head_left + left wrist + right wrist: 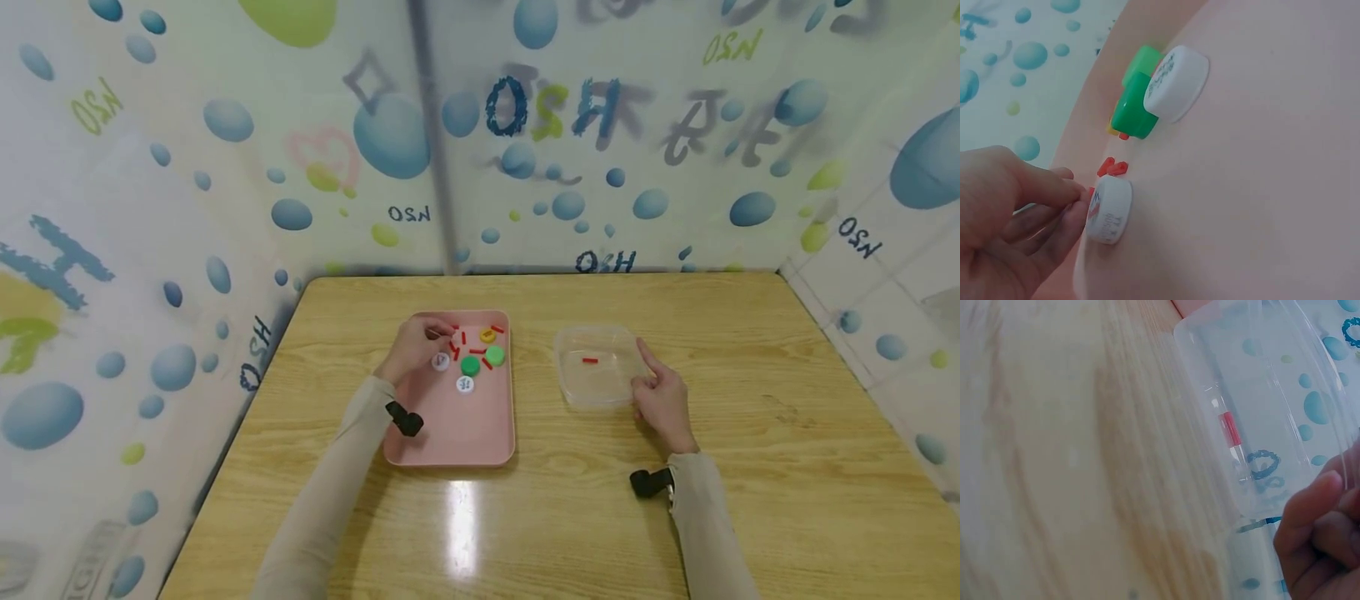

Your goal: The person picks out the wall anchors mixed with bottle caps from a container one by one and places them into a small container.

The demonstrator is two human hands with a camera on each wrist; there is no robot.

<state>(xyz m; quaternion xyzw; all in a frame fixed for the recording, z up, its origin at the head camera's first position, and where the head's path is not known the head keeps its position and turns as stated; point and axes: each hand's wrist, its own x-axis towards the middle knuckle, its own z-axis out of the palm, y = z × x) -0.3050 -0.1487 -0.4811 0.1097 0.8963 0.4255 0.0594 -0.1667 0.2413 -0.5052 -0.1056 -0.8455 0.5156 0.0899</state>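
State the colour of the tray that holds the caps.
The tray is pink; it shows best in the head view.

1. Counter [562, 525]: light wood grain, rear corners rounded; a bright glare streak [462, 529] lies on its near part.
2. Wall covering [480, 187]: pale, printed with blue and yellow-green droplets [393, 137] of mixed sizes.
3. Lettering [507, 107]: H, 2 and O characters, repeated across several areas.
4. Dark vertical band [431, 125]: runs down the rear wall.
5. Grey diamond outline [368, 81]: left of the band, above a faint pink heart outline [325, 158].
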